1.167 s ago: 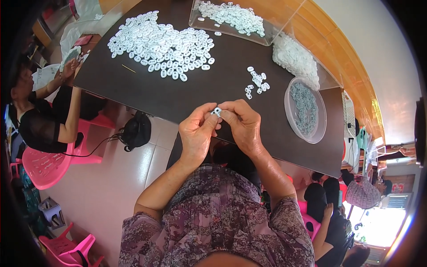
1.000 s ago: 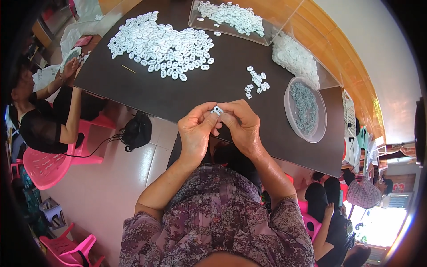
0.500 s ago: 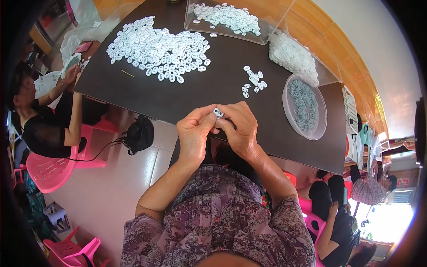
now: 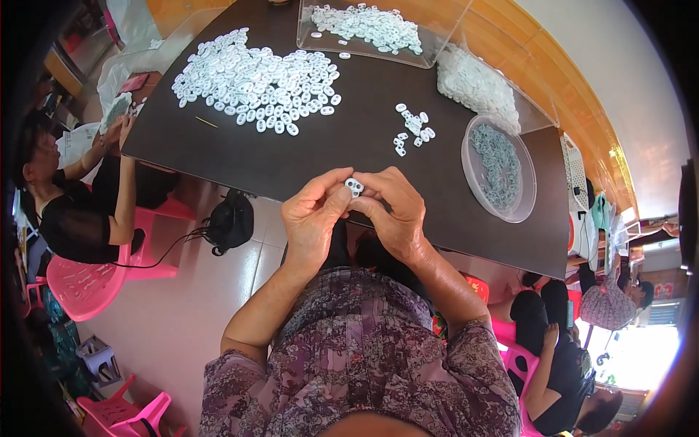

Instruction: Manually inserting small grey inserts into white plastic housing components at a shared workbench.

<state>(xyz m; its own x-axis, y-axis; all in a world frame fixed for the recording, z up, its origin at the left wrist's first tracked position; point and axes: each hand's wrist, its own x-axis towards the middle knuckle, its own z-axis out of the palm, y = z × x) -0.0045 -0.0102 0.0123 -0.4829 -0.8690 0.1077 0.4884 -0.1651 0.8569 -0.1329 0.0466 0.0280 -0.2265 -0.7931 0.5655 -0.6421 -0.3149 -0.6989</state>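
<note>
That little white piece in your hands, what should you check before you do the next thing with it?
1. Little white piece pinched by fingers of both hands: ok.
2. Left hand and right hand over the dark table edge: ok.
3. Small cluster of white pieces lying close ahead: ok.
4. Round clear dish sits flat on the table: ok.
5. Piece undamaged: cannot tell, too small.

A small assembly workshop: heaps of white plastic parts (image 4: 255,73) cover a dark worktable (image 4: 364,146).
</note>
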